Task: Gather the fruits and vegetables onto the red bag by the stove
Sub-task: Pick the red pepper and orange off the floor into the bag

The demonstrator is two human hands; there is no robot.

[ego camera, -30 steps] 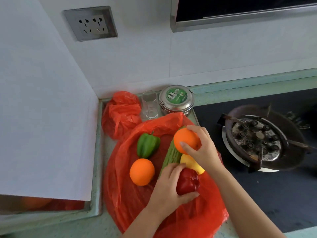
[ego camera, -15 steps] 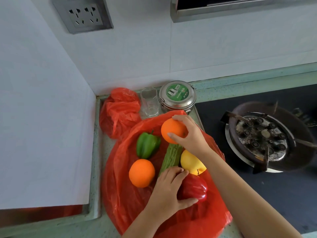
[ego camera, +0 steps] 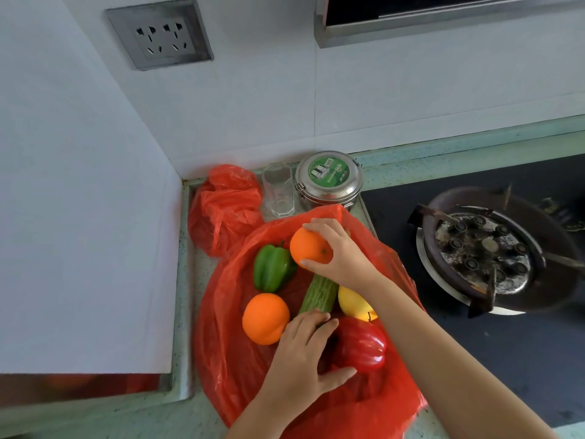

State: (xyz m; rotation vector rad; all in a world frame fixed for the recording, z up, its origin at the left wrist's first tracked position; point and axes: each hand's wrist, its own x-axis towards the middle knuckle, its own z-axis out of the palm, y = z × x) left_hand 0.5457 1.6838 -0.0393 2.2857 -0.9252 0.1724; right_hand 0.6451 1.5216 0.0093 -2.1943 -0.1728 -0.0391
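A flat red bag [ego camera: 240, 359] lies on the counter left of the stove. On it sit a green pepper [ego camera: 271, 268], an orange [ego camera: 265, 318], a bumpy green gourd [ego camera: 318, 295], a yellow fruit [ego camera: 353, 304] and a red pepper [ego camera: 362, 345]. My right hand [ego camera: 343, 255] grips a second orange [ego camera: 309, 250] at the far end of the bag, beside the green pepper. My left hand [ego camera: 304, 353] rests against the red pepper's left side, thumb under it and fingers over the gourd's near end.
A crumpled red bag [ego camera: 226, 205], a clear glass [ego camera: 278, 193] and a round steel tin [ego camera: 329, 179] stand at the back of the counter. The gas burner [ego camera: 484, 251] is on the right. A white wall block borders the left.
My right hand has carried the second orange from above the gourd's middle towards the far end of the bag. The red pepper went down onto the bag, and my left hand's grip on it loosened.
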